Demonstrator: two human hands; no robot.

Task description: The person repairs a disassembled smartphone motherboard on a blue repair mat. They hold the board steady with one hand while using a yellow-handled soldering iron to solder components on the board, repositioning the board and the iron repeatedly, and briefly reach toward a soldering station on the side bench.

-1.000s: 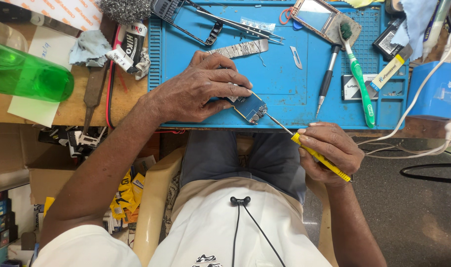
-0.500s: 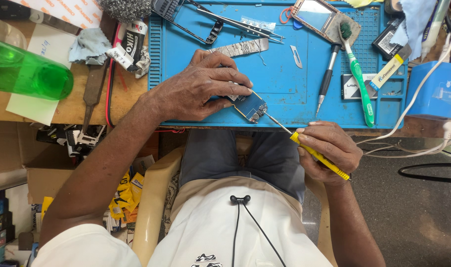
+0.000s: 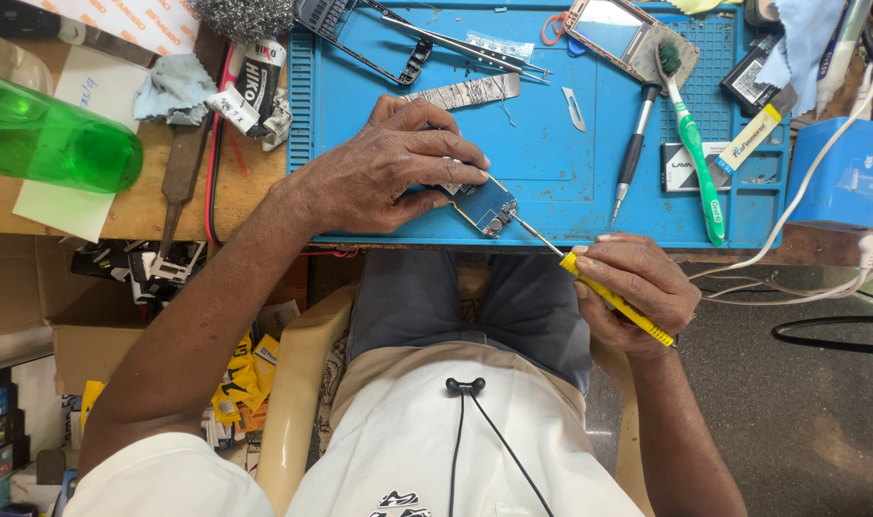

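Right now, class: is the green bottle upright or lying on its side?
On its side: the green bottle lies lengthwise across the wooden bench, partly over white paper.

The person is wearing a white shirt point(image 3: 456, 460) with short sleeves; a small dark print is showing at its lower edge. Dark grey trousers point(image 3: 475, 306) are covering the legs. A thin black cord point(image 3: 475, 431) is hanging down the chest. Both forearms are bare, and the left hand point(image 3: 389, 172) and the right hand point(image 3: 637, 292) are wearing no gloves.
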